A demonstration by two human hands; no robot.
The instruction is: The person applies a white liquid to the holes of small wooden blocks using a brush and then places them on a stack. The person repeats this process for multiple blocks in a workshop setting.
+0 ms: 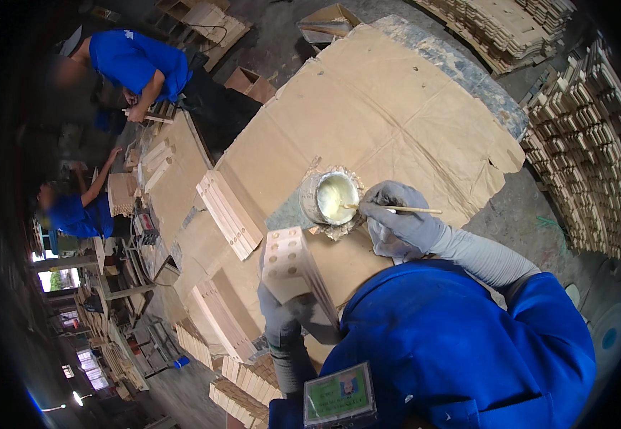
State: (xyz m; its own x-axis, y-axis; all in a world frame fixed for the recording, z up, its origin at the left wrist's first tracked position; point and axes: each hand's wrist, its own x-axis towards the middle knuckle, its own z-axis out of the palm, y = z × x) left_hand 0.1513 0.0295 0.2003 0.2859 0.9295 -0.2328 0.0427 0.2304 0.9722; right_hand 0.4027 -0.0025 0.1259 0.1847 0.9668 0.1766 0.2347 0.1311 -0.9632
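Observation:
My right hand (400, 225), in a grey glove, is closed around a thin wooden stick (421, 210). The stick's far end reaches into a round pot (310, 202) with a crusted rim, and a pale, creamy paste (334, 194) lies inside. To the left of the pot, my left hand (282, 318), gloved too, is wrapped round some light wooden pieces (286, 286) that stand tilted. Several round holes show in their upper end. Most of the left fingers are hidden behind the wood.
Brown sheeting (368, 100) covers the table. On its left lie a grooved wooden stack (228, 214) and a second stack (221, 322). Tall piles of boards (582, 150) stand at the right. Two people in blue, one a co-worker (139, 64), stand at the far left.

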